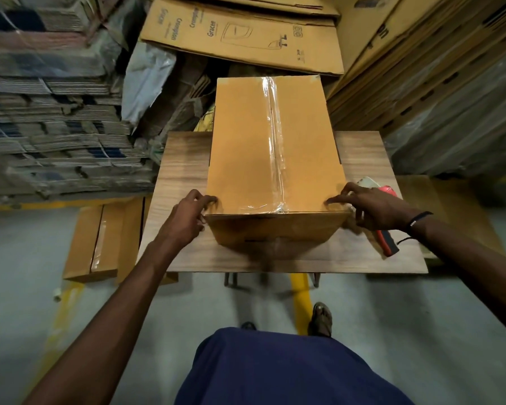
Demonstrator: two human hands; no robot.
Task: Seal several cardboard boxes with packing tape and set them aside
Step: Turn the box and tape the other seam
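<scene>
The left hand (pixel 189 216) and right hand (pixel 373 209) clamp the taped box (pixel 246 147) at its near corners, likely to lift it aside, the tape dispenser (pixel 386 241) lying under the right wrist.

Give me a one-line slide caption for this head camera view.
Both hands, left hand and right hand, grip a taped cardboard box on a wooden table.

Both arms out fwd, left hand (pixel 189 217) & right hand (pixel 373 207) fingers curled, palms in.

Glossy clear tape (pixel 276 135) ran along the matt cardboard box (pixel 240 147), which sat on a wood-grain table (pixel 181 171).
</scene>
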